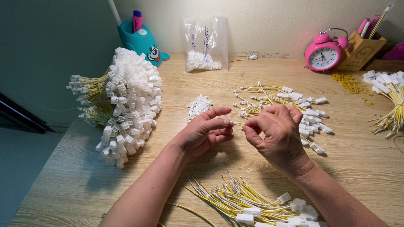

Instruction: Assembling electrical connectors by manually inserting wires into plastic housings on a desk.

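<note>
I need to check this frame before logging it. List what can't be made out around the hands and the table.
- Piece pinched between left hand and right hand: head view, too small, covered by fingertips.
- Near pile of yellow wires: cut off by the bottom edge.
- Wire bundle at right: cut off by the right edge.
- Clear bag: white contents too small to identify.
- Wooden holder: partly hidden by the pink alarm clock.

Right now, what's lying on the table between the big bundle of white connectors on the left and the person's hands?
In the head view, a small heap of loose white connectors lies between the big bundle and the hands, left and right; otherwise bare wooden table.
</note>
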